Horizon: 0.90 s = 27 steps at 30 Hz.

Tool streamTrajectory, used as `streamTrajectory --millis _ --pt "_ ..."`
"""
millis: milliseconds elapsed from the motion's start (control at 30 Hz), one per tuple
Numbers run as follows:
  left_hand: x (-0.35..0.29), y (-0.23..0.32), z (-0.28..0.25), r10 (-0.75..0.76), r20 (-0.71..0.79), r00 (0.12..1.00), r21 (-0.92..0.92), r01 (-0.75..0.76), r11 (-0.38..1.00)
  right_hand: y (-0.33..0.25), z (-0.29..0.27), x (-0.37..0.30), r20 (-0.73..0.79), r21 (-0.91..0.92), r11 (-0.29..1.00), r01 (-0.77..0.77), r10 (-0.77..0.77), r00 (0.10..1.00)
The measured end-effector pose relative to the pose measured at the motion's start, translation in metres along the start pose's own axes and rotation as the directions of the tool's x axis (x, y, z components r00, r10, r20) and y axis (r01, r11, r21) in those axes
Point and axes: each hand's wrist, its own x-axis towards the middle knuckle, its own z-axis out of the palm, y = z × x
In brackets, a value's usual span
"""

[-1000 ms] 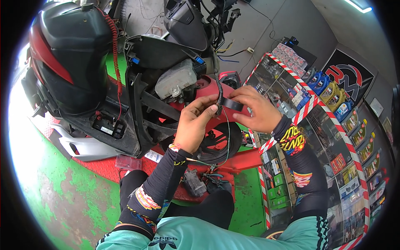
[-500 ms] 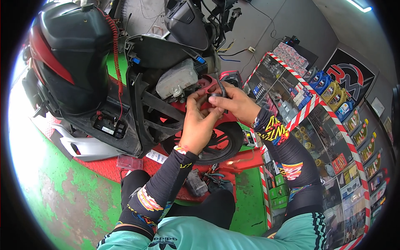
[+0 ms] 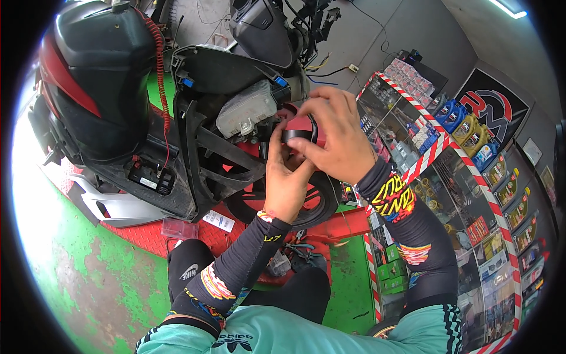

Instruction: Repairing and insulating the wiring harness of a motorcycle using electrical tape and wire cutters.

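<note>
My right fingers clamp tape roll | left fingers: can't tell | roll's right: case edge, apart; left: grey housing

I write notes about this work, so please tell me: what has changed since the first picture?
The right hand has moved left and slightly up in the view, carrying the black tape roll, still held, the same way. The left hand has shifted slightly right. The scooter and display case stayed put.
</note>
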Motion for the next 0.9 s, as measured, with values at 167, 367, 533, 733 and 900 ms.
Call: streamTrajectory --millis 167,367,533,733,900 --pt "0.004 0.003 -0.007 -0.021 0.025 0.999 0.146 0.017 0.989 -0.010 0.003 0.002 0.166 -0.230 0.967 0.111 -0.074 0.983" --pt "-0.001 0.012 -0.005 0.033 -0.005 0.999 0.260 -0.030 0.965 -0.011 0.003 0.010 0.113 -0.227 0.958 0.178 -0.155 0.981" --pt "-0.007 0.011 0.000 0.115 0.021 0.993 0.298 -0.116 0.947 -0.001 0.001 0.009 0.031 -0.147 0.951 0.274 -0.272 0.962" --pt "-0.003 0.002 -0.003 0.089 0.021 0.996 0.205 -0.092 0.974 0.004 -0.004 -0.004 -0.116 -0.069 0.962 0.265 -0.271 0.956" --pt "0.001 0.011 -0.009 -0.030 0.074 0.997 0.115 0.021 0.993 0.010 -0.013 -0.020 -0.177 -0.002 0.957 0.289 -0.285 0.942"
